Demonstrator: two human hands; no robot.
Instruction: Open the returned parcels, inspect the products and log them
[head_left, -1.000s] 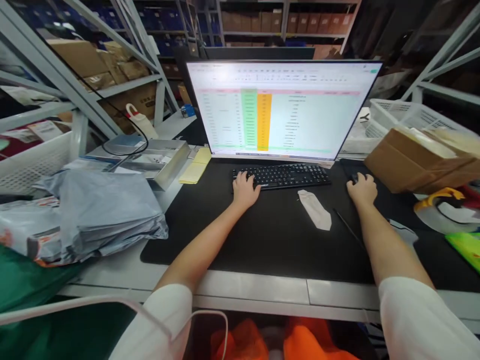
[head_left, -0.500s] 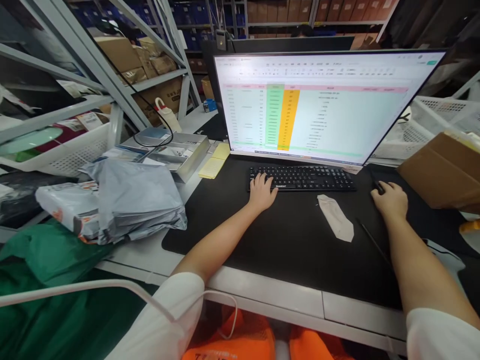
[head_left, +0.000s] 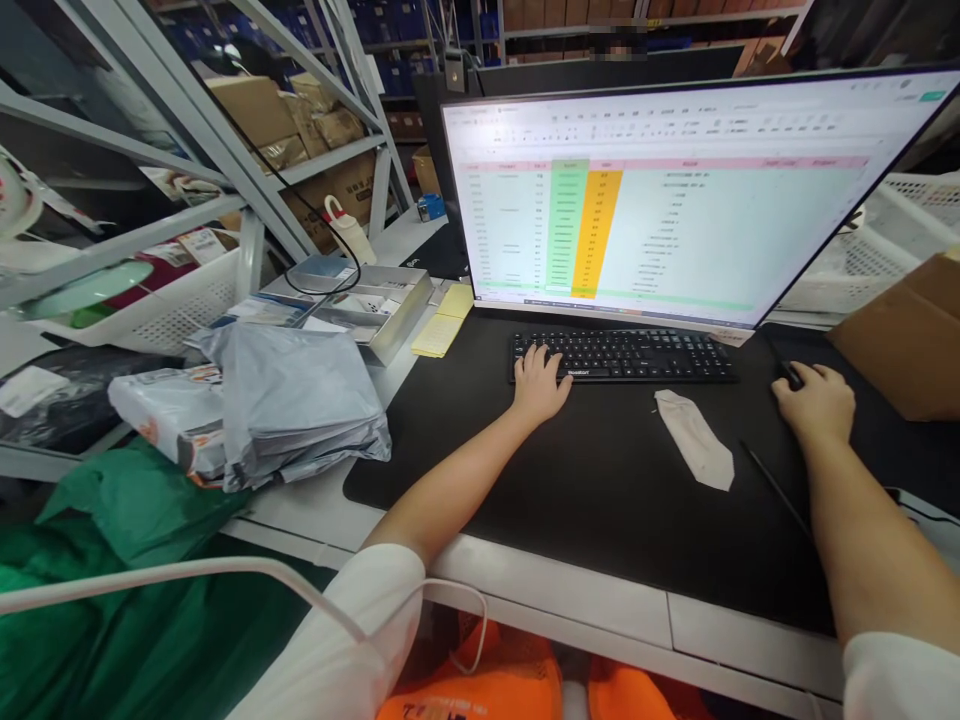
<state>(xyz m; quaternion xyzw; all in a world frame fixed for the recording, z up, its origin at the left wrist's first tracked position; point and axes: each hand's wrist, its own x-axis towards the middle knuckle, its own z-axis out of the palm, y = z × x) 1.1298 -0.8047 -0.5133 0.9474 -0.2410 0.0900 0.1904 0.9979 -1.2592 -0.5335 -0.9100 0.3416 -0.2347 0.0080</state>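
Observation:
My left hand (head_left: pixel 541 386) lies with its fingers spread over the left end of a black keyboard (head_left: pixel 645 355). At the right, my right hand (head_left: pixel 817 405) is wrapped over a black computer mouse (head_left: pixel 790 375), most of which it covers. Behind the keyboard stands a large monitor (head_left: pixel 697 230) showing a spreadsheet with a green and an orange column. A flat whitish piece, perhaps cloth or paper (head_left: pixel 696 440), rests on the black desk mat (head_left: pixel 570 480) between my arms. Beside it is a thin black stick-like item (head_left: pixel 776 487), partly near my right forearm.
Grey plastic mailer bags (head_left: pixel 300 400) are piled on the left of the desk, near an open grey box (head_left: pixel 386 310) and yellow notepaper (head_left: pixel 444 320). A cardboard box (head_left: pixel 900 340) stands at the right. A white cable (head_left: pixel 225 570) crosses the lower left.
The view has shifted slightly left, so the desk things appear farther right. Both hands keep their places on the keyboard and mouse.

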